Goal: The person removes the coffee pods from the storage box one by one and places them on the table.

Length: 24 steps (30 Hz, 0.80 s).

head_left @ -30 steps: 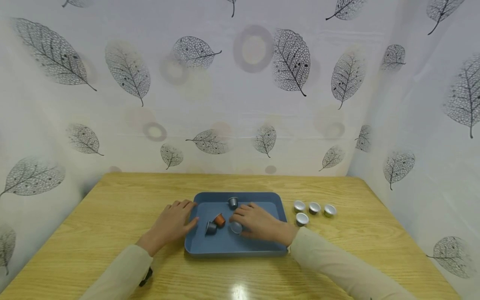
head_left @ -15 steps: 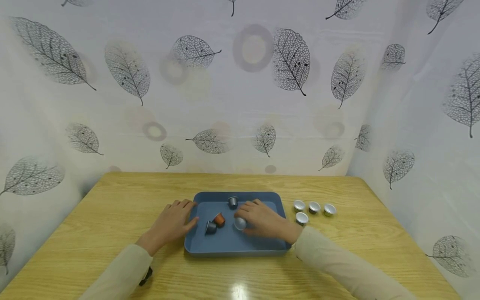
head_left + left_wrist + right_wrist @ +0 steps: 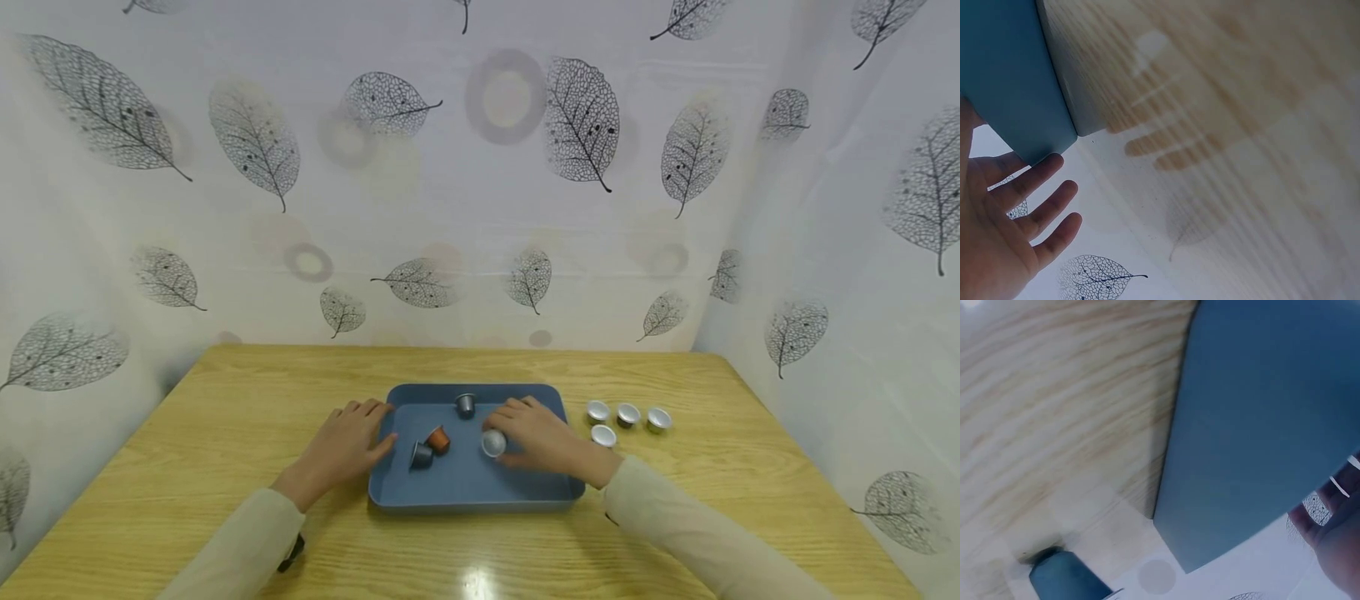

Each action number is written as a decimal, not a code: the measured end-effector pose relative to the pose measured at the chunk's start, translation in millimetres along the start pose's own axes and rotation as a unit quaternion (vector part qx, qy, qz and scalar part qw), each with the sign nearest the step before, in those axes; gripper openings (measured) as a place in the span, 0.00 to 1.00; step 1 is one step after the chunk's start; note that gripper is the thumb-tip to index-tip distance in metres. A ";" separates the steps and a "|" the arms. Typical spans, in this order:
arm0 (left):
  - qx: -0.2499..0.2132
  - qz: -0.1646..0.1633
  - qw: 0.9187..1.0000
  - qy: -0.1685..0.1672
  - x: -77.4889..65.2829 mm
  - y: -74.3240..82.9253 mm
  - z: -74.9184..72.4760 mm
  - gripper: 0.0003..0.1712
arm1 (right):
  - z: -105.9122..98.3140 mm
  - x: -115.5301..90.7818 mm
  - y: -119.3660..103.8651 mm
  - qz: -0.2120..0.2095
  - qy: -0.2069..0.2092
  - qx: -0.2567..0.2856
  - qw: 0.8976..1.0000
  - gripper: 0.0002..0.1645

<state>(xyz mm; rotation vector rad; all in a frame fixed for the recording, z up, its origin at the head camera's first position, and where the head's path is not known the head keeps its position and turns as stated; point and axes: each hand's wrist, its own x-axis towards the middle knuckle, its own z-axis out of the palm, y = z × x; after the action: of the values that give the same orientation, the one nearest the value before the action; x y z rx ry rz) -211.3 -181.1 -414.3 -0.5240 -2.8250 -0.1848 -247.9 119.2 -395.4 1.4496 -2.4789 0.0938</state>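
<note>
Blue, rectangular and long from left to right, the tray (image 3: 480,498) rests on the wooden tabletop (image 3: 247,392) with both of my hands at it. The silver capsule (image 3: 493,445) is inside the tray, right of the middle. My right hand (image 3: 538,437) pinches it, fingers on the far side, thumb on the near side. Its lid faces up; its axis I judge close to upright. Whether its base is clear of the tray floor, I cannot tell.

My left hand (image 3: 347,446) is well apart from it, fingers extended at the tray's left wall, fingertips apparently against the rim, holding no capsule. The right is plainly the nearer hand.

Governing relation, in my judgement: the tray's right wall stands between the pinched capsule and the four pale-lidded capsules (image 3: 628,415) on the tabletop to the right; my right wrist reaches over that wall. Left of the pinched capsule, inside the tray, lie an orange capsule (image 3: 438,440) and a dark capsule (image 3: 422,456), close together; a grey capsule (image 3: 466,406) stands farther off, near the far wall.
</note>
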 end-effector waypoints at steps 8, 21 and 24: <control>0.003 0.003 1.000 -0.003 0.2 0.5 0.1 0.25 | -1.4 -8.3 5.8 0.020 0.020 0.008 1.000 0.24; 0.003 0.004 1.000 0.001 -0.5 1.2 -0.3 0.24 | -9.9 -22.4 15.0 0.045 0.044 0.021 0.998 0.24; 0.002 0.005 1.000 0.003 -0.4 1.3 -0.1 0.24 | -11.5 -26.3 17.4 0.060 0.044 0.023 0.997 0.24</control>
<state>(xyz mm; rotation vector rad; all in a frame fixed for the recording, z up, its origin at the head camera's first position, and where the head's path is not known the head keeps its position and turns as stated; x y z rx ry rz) -210.4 -180.1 -414.2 -0.5350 -2.8153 -0.1798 -248.5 152.3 -389.8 1.2839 -2.5054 0.2340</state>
